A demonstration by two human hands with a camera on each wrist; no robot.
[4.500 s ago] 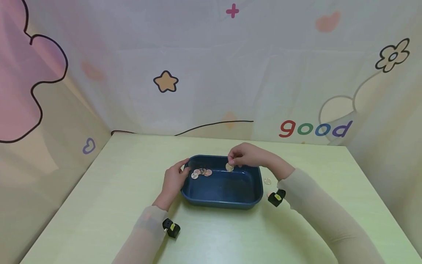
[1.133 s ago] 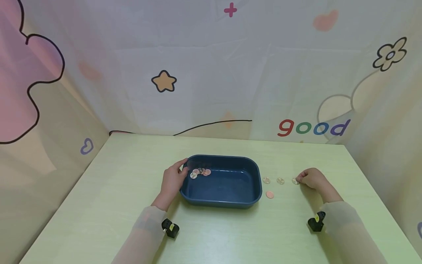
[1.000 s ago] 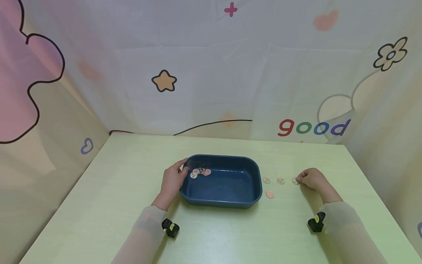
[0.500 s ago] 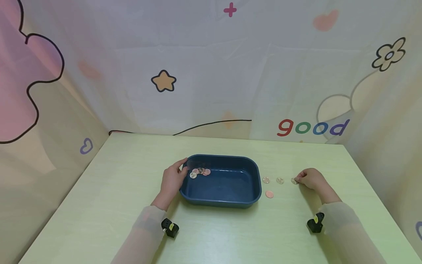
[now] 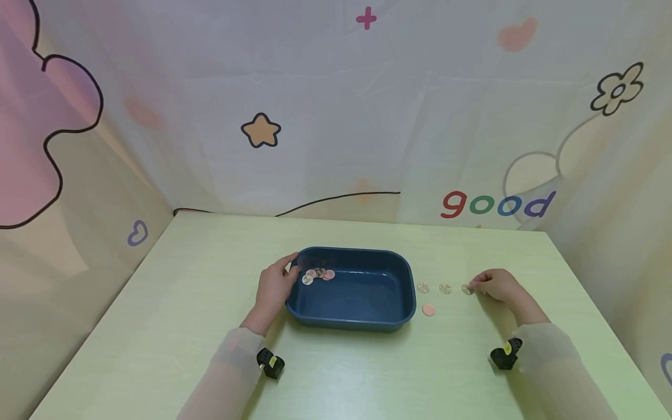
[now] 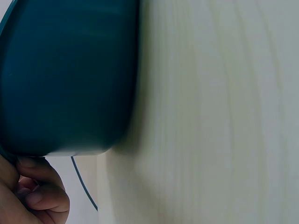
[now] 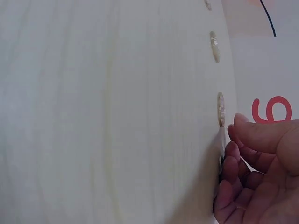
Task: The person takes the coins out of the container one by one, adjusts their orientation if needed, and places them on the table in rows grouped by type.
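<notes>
A dark blue rectangular plastic container (image 5: 352, 324) stands on the table. My left hand (image 5: 274, 286) grips its left end, thumb at the rim; the left wrist view shows curled fingers (image 6: 49, 198) against the wall. Several gold and copper-coloured coins (image 5: 317, 273) lie together inside at the left. To the right of the container, gold coins (image 5: 423, 287) (image 5: 445, 289) lie flat in a row. My right hand (image 5: 496, 284) is at the rightmost gold coin (image 5: 466, 289). In the right wrist view this coin (image 7: 221, 109) lies flat, with loosely bent fingers and thumb (image 7: 254, 135) just beside it.
One copper-coloured coin (image 5: 429, 310) lies in front of the gold row, near the container's right end. A printed curtain (image 5: 325, 146) hangs behind the pale table (image 5: 357, 373) and along both sides. Black wrist cameras (image 5: 270, 363) sit at both sleeves.
My right hand has moved from over the container to the right, and the gold coin it pinched there is out on the table. Lately that coin shifts slightly left. My left hand stays put.
</notes>
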